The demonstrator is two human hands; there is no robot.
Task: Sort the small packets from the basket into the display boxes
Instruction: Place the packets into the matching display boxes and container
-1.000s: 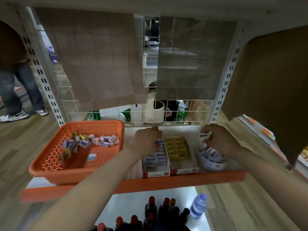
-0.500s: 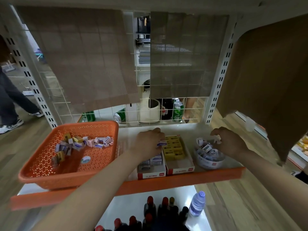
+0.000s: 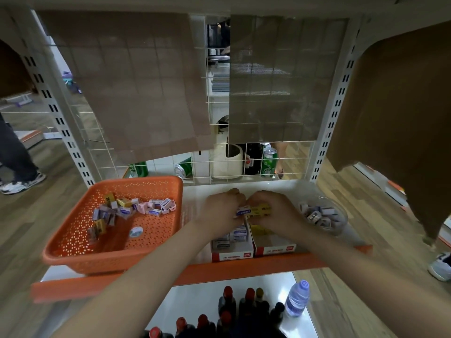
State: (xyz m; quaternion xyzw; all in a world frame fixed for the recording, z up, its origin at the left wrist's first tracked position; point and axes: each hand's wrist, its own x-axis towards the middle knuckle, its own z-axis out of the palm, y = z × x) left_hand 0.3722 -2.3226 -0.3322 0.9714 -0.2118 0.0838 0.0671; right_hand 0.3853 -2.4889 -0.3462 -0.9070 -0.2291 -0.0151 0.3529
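**shelfwatch:** so where's everything sitting, front to back?

**tinybox:** ok, right at the shelf's (image 3: 244, 268) front edge there are two boxes touching. The left display box (image 3: 231, 255) has blue-white packs, the right display box (image 3: 274, 250) has yellow ones. Just over them, the left hand (image 3: 220, 212) has its fingers curled tight on a blue-and-white packet (image 3: 243, 212). The right hand (image 3: 278, 215) is clamped on a yellow packet (image 3: 263, 209), and the two packets meet end to end.

**shelfwatch:** and the basket?

**tinybox:** The basket (image 3: 109, 262) is at the left edge with loose packets (image 3: 136, 207) heaped toward its back. There's a clear tub (image 3: 340, 228) near the right edge.
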